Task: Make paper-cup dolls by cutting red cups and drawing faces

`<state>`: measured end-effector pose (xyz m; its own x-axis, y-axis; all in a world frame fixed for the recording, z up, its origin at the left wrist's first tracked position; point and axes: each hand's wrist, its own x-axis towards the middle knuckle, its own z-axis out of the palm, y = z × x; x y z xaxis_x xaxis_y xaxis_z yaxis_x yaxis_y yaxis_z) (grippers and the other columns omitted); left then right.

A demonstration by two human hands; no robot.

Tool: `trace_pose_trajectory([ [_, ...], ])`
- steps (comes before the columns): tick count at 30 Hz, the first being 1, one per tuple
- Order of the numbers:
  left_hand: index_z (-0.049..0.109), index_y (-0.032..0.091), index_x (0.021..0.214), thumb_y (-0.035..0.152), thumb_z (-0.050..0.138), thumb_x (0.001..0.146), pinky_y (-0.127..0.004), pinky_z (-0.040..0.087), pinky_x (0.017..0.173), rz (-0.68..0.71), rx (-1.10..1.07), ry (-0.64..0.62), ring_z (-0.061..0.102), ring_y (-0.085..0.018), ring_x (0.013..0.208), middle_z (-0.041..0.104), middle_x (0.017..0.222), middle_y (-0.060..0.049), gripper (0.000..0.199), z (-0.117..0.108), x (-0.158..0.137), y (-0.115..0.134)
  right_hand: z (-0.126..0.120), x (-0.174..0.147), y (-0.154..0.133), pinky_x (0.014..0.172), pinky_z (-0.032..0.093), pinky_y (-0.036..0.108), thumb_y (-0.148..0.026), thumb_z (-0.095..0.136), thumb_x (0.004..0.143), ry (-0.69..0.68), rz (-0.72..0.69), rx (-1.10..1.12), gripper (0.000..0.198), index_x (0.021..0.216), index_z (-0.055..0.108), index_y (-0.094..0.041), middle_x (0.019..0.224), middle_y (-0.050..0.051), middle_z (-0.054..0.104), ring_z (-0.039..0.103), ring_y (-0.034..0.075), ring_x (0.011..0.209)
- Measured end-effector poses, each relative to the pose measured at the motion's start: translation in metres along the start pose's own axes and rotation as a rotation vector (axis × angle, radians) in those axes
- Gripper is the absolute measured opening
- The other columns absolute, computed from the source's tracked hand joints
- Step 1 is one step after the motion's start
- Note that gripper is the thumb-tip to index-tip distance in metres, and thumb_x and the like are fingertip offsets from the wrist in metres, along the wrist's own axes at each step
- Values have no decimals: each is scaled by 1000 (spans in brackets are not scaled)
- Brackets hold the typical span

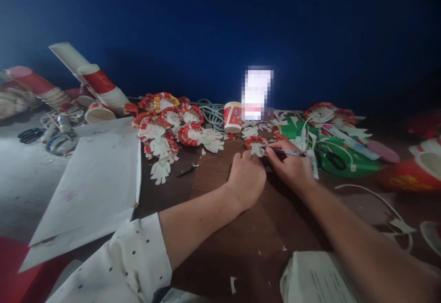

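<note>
Desk [213, 252]: dark brown wood grain, flecked with white paper scraps.
Wall [165, 27]: plain deep blue, at twelve o'clock.
Nine o'clock: large flat white sheets [99, 174].
Ten o'clock: clustered red-and-white paper cutouts [160, 133].
Right hand [292, 165]: fingers clamped on a slim dark pen [289, 152], its tip by a red-and-white paper ring [255, 148] at twelve o'clock.
Left hand [247, 179]: curled, fingertips hidden; cannot tell whether they grip.
</note>
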<state>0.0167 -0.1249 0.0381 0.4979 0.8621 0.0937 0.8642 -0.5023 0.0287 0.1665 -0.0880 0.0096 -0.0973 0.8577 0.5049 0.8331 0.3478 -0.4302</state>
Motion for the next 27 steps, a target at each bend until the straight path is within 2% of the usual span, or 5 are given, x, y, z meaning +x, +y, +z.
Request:
trace_pose_trajectory([
  [11, 65, 9, 95, 17, 46, 87, -39, 38, 74, 11, -15, 49, 51, -26, 94, 63, 97, -14, 22, 4, 0, -1, -1, 0, 0, 72, 49, 31, -37, 53, 87, 15, -7, -2, 19, 90, 65, -23, 91, 2, 70, 65, 20, 84],
  [27, 64, 9, 96, 17, 46, 87, -40, 37, 76, 4, -18, 27, 50, -26, 96, 63, 100, -15, 22, 2, 0, 0, -2, 0, -3, 72, 49, 31, -37, 52, 87, 31, -11, -8, 20, 91, 66, -22, 92, 4, 71, 66, 20, 85],
])
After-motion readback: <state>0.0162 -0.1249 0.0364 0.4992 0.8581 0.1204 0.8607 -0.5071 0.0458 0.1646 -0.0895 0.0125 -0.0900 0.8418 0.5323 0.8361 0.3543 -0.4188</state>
